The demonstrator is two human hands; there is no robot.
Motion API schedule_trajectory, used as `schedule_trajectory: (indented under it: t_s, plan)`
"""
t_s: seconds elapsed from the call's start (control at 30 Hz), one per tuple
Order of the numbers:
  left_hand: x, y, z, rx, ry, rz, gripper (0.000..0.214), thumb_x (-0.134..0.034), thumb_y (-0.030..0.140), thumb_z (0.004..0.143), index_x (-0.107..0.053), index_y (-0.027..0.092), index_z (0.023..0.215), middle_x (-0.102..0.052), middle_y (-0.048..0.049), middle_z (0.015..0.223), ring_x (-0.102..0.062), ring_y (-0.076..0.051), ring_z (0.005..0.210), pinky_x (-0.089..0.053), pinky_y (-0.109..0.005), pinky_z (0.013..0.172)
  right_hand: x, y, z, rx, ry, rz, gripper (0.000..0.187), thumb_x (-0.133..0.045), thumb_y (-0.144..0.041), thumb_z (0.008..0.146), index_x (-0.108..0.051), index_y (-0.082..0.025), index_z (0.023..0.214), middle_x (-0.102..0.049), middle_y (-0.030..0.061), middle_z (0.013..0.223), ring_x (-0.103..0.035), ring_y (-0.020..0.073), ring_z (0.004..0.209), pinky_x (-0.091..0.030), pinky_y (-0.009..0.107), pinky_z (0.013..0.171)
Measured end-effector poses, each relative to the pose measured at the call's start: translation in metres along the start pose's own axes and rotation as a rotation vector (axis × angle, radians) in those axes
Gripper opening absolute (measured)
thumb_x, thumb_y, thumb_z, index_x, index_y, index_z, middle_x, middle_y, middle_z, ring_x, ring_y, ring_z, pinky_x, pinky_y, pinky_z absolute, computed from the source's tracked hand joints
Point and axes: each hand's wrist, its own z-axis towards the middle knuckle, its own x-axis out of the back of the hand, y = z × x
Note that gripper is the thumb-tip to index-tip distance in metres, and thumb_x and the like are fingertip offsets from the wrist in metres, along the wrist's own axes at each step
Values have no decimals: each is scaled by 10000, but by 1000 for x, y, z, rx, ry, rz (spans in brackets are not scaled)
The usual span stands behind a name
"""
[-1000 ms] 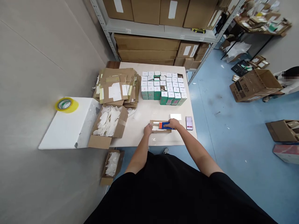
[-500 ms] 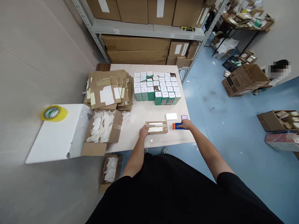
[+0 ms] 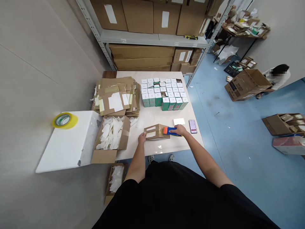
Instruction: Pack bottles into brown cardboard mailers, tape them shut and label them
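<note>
A small brown cardboard box (image 3: 154, 131) with white labels and tape stands tilted up on the white table (image 3: 164, 146) in front of me. My left hand (image 3: 142, 138) grips its left end. My right hand (image 3: 180, 129) is closed round a blue and orange tool (image 3: 168, 131), whose orange end touches the box's right end. A white card (image 3: 179, 121) and a phone (image 3: 192, 126) lie just right of my right hand.
Rows of green and white small boxes (image 3: 164, 93) stand at the table's back. Flattened cardboard (image 3: 116, 97) is stacked at the left, beside an open carton of white paper (image 3: 109, 133). A yellow tape roll (image 3: 64, 120) sits on a white board. A seated person (image 3: 277, 74) is at the far right.
The box has been lifted from flat onto its edge. My right hand with the blue tool came back left from beside the phone to the box's right end.
</note>
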Motion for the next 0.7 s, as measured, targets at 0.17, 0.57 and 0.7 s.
schedule_trajectory:
  t_s: [0.17,0.57,0.7]
  plan:
    - [30,2,2,-3,82,-82,377,-528,400,983,-729,153,1184,-751,-187,1243,-677,-314,1207,-494,-378,1000,-4,-79,0,-12,-7,-49,620,-720,-811,759,-774,-203,866,-771,106,884,-723,262,870,-410,275,615]
    - [59,23,-21,-167,-49,-271,544,-453,535,1045,-643,181,1412,-707,-130,1380,-634,-302,1303,-458,-391,1107,-24,-193,15,-59,-77,-157,697,-797,-691,753,-752,-150,1190,-763,186,1197,-741,310,1094,-535,292,771]
    - [43,27,-24,-173,-72,-265,539,-445,546,1044,-666,187,1380,-723,-122,1355,-654,-305,1273,-479,-397,1085,-11,-179,19,-63,-92,-168,705,-813,-675,740,-748,-141,1196,-766,185,1188,-744,310,1087,-536,290,770]
